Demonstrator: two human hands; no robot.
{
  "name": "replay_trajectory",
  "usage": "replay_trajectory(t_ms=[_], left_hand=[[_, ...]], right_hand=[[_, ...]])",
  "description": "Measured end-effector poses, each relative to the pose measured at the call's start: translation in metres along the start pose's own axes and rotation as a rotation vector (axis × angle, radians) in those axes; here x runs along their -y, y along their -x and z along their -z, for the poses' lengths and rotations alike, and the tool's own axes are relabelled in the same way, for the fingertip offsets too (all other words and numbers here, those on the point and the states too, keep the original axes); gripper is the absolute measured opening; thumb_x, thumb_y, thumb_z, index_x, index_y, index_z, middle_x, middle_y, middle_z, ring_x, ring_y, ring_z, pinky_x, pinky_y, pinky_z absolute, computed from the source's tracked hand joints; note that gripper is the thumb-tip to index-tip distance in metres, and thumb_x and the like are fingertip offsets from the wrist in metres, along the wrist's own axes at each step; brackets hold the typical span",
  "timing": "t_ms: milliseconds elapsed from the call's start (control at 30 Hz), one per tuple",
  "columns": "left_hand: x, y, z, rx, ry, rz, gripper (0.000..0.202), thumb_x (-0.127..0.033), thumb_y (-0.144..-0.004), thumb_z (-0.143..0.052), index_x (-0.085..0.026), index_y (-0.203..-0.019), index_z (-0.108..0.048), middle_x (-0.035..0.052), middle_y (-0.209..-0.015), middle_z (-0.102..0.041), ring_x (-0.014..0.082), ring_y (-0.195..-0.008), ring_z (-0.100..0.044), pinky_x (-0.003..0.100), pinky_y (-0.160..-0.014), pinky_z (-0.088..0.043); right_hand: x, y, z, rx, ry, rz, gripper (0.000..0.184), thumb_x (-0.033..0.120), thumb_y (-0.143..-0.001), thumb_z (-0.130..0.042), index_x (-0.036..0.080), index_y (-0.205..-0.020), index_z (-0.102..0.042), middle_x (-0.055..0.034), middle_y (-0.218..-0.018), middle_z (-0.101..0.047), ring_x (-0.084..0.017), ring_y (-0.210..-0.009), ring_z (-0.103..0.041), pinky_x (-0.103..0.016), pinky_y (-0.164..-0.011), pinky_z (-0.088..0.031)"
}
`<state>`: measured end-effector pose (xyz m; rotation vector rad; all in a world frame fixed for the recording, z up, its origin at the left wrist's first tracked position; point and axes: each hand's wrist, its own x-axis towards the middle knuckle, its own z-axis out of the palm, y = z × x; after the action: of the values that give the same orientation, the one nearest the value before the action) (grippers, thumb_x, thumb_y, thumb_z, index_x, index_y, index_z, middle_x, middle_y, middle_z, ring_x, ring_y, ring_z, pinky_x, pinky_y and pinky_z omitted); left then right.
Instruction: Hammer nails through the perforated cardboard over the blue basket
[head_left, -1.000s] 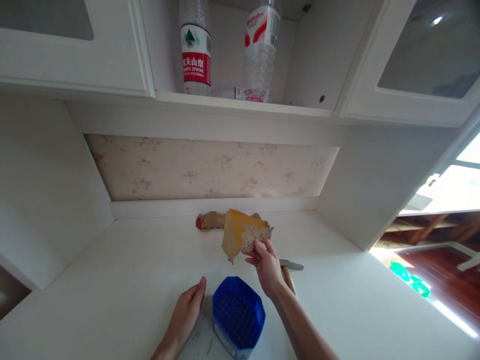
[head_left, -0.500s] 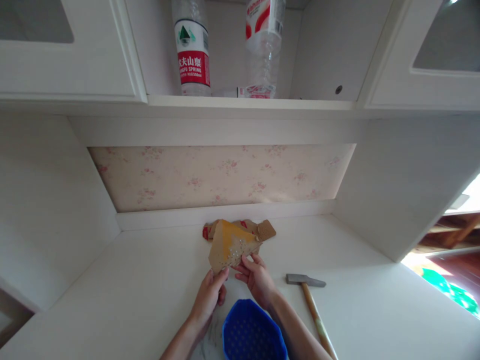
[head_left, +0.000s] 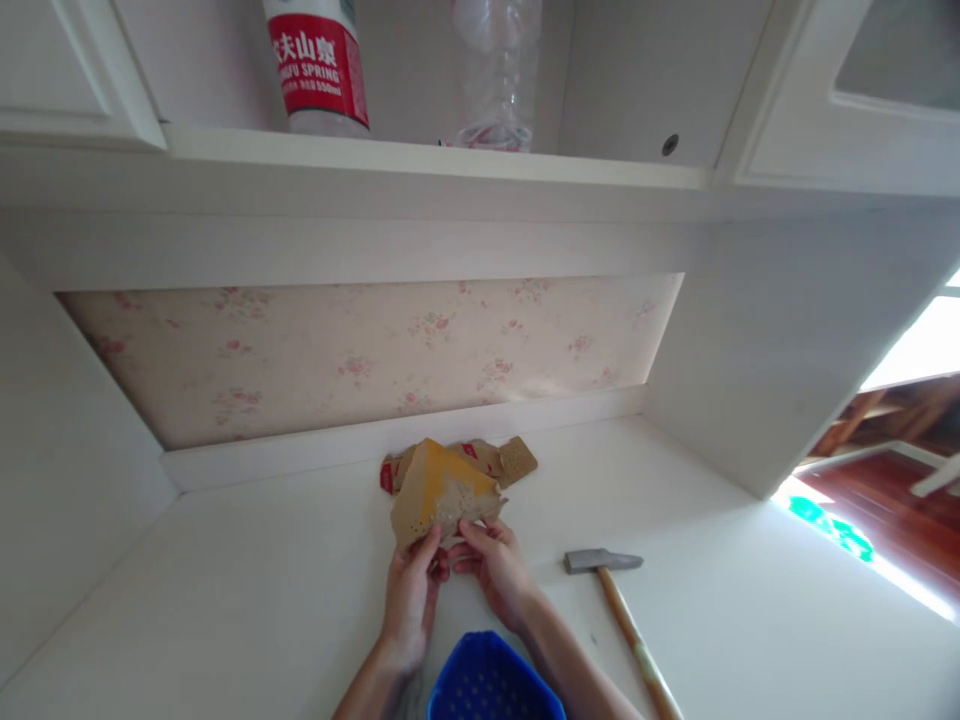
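Left grip (head_left: 411, 592), right grip (head_left: 493, 566): one scrap (head_left: 431, 493)

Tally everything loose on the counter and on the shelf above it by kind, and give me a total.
Cardboard pieces: 2, the held piece and the flat piece behind it
Hammer: 1
Blue basket: 1
Plastic bottles: 2, the red-labelled bottle and the clear bottle
Total: 6
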<state>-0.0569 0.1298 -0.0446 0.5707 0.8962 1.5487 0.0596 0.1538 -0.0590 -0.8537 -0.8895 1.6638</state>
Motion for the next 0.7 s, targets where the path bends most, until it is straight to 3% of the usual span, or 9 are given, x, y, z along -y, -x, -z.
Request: replay_trajectory(t_ms=[233, 400, 500, 567, 700], left_hand=[[0.001, 0.003, 0.001, 0.031, 0.035, 0.056, 0.030, -0.031, -0.066, -0.086, -0.014, -0.077, -0.064, -0.0011, -0.067, -0.065, 0.0119, -0.058, -0.060, 0.023, -0.053, -0.047], [0.001, 0.000, 0.003, -0.012, 0.101, 0.083, 0.028, -0.026, -0.067, -0.084, -0.016, -0.080, -0.061, -0.0011, -0.072, -0.067, 0.0136, -0.062, -0.064, 0.022, -0.049, -0.047], [0.001, -0.003, 0.006, -0.078, 0.145, 0.087, 0.024, -0.020, -0.070, -0.079, -0.017, -0.082, -0.059, -0.0008, -0.076, -0.067, 0.0132, -0.063, -0.066, 0.021, -0.050, -0.049], [0.001, -0.005, 0.007, -0.113, 0.170, 0.086, 0.021, -0.016, -0.071, -0.075, -0.017, -0.083, -0.058, 0.0000, -0.079, -0.067, 0.0124, -0.065, -0.066, 0.022, -0.054, -0.051], [0.001, -0.004, 0.008, -0.114, 0.216, 0.089, 0.017, -0.017, -0.073, -0.070, -0.018, -0.083, -0.056, -0.0009, -0.077, -0.065, 0.0106, -0.059, -0.061, 0.024, -0.057, -0.052]], right_hand=[[0.008, 0.011, 0.016, 0.106, 0.206, 0.036, 0.024, 0.034, -0.096, -0.061, 0.015, -0.109, -0.063, -0.0025, -0.100, -0.068, -0.014, -0.077, -0.067, -0.032, -0.069, -0.057], [0.002, 0.011, 0.016, 0.118, 0.306, 0.085, 0.020, 0.034, -0.095, -0.062, 0.014, -0.092, -0.065, 0.0028, -0.080, -0.066, -0.009, -0.061, -0.063, -0.025, -0.058, -0.054], [-0.002, 0.009, 0.014, 0.053, 0.330, 0.129, 0.016, 0.029, -0.091, -0.066, 0.015, -0.086, -0.060, 0.0080, -0.063, -0.058, -0.007, -0.049, -0.056, -0.021, -0.050, -0.050], [-0.004, 0.008, 0.013, -0.037, 0.333, 0.179, 0.015, 0.028, -0.089, -0.065, 0.018, -0.094, -0.056, 0.0102, -0.058, -0.053, -0.007, -0.044, -0.052, -0.020, -0.045, -0.047], [-0.004, 0.009, 0.012, -0.155, 0.378, 0.288, 0.025, 0.022, -0.085, -0.059, 0.022, -0.109, -0.055, 0.0035, -0.077, -0.056, -0.010, -0.052, -0.052, -0.020, -0.041, -0.045]])
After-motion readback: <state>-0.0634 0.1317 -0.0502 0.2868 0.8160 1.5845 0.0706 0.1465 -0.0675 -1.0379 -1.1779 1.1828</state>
